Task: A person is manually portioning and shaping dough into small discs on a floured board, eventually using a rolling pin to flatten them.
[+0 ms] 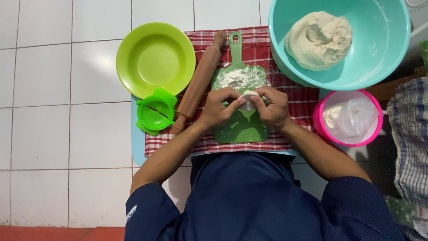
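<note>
Both the left hand point(218, 107) and right hand point(273, 106) pinch a small pale soft dough piece point(248, 100) over the green plastic cutting board point(240, 105). It looks light, pliable and slightly sticky, best held by its edges. At one o'clock sits the turquoise plastic bowl point(383, 49) holding a dough mound point(318, 40).

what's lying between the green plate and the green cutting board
In the head view, a wooden rolling pin lies slantwise on the red checked cloth, between the green plate and the green cutting board.
</note>
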